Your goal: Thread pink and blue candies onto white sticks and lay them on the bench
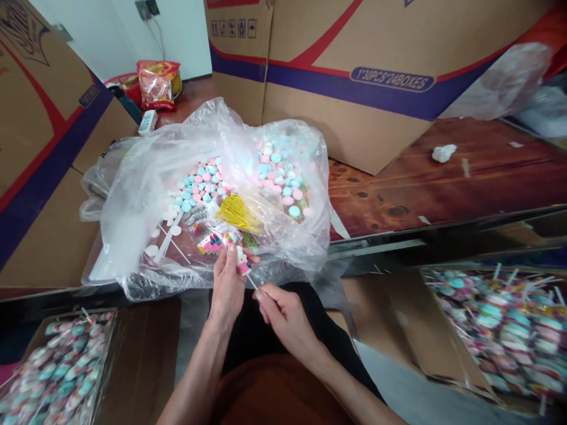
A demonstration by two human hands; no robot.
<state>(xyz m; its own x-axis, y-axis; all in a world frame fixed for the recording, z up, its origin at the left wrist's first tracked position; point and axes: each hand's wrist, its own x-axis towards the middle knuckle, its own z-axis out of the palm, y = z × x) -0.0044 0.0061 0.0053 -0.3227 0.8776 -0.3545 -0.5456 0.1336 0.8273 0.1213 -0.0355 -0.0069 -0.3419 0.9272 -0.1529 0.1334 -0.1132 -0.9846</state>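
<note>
My left hand (227,284) pinches the pink and white head of a lollipop (243,264) with a small printed wrapper around it. My right hand (283,316) is closed on the lower end of the lollipop's thin white stick (253,284). Both hands are just in front of a large clear plastic bag (146,177) on the table. Inside the bag lie several pink, blue and white candies (201,183), loose white sticks (170,233), a gold foil bundle (237,212) and printed wrappers (210,243).
Big cardboard cartons stand at the back (363,71) and at the left (39,147). Open boxes of wrapped lollipops sit at lower left (57,366) and lower right (500,330). A brown wood-grain table (443,177) carries a crumpled white scrap (443,153). A red snack bag (156,82) lies far back.
</note>
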